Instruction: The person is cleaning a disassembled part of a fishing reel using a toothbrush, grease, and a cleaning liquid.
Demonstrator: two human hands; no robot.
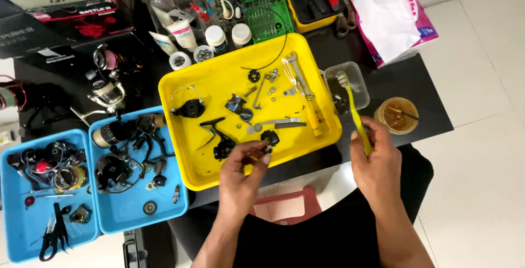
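Note:
My left hand [244,165] pinches a small dark metal part [266,149] over the front edge of the yellow tray [213,79]. In my right hand [373,156] is a yellow toothbrush [355,112], its bristle head reaching up over a small clear plastic container [358,79] to the right of the tray. The tray holds disassembled fishing reel parts: a black reel body [221,145], a spool [235,104], a bail arm piece [188,107], a wrench [298,74], screws and washers.
Two blue trays [22,240] [123,216] at left hold more reel parts and scissors. A spinning reel [106,90] stands behind them. Bottles, a green bit holder [268,14], a yellow tool box [309,25], a tissue pack [391,14] and a cup of brown liquid [396,115] surround the tray.

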